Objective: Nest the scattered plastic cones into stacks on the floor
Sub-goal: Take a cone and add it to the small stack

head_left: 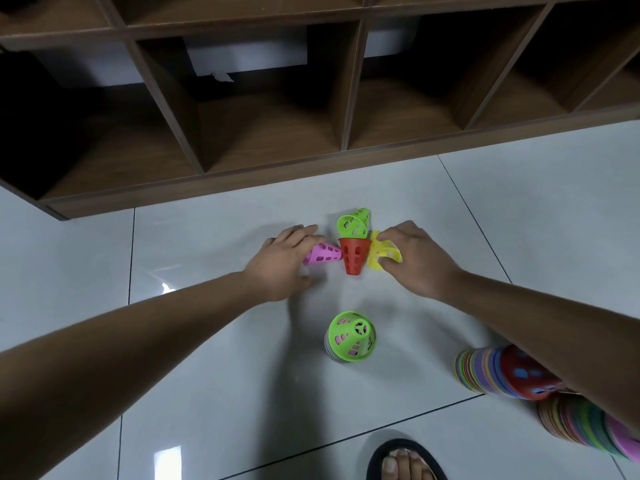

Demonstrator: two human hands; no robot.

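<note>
Cones cluster on the tiled floor (207, 237) around a red cone (354, 255), whose narrow end points toward the person (whether it stands or lies is hard to tell). Left of the red cone, touching it, a pink cone (325, 253) lies on its side with its tip toward the red one. The left hand (284, 261) covers its wide end, fingers curled over it in a grasp. Right of the red cone sits a yellow cone (382, 254), and the right hand (419, 261) pinches its rim with bent fingers. Just behind the red cone a green cone (354, 225) lies tilted, its mouth showing. Nearer the person than the red cone, well apart, a short stack (351, 336) stands narrow end up, green on top with pink showing through its holes. Far to the right of the red cone, under the right forearm, two long many-coloured stacks (485, 372) lie on their sides. A sandalled foot (403, 462) shows nearest the person. Beyond the red cone stands a brown shelf (277, 133).
</note>
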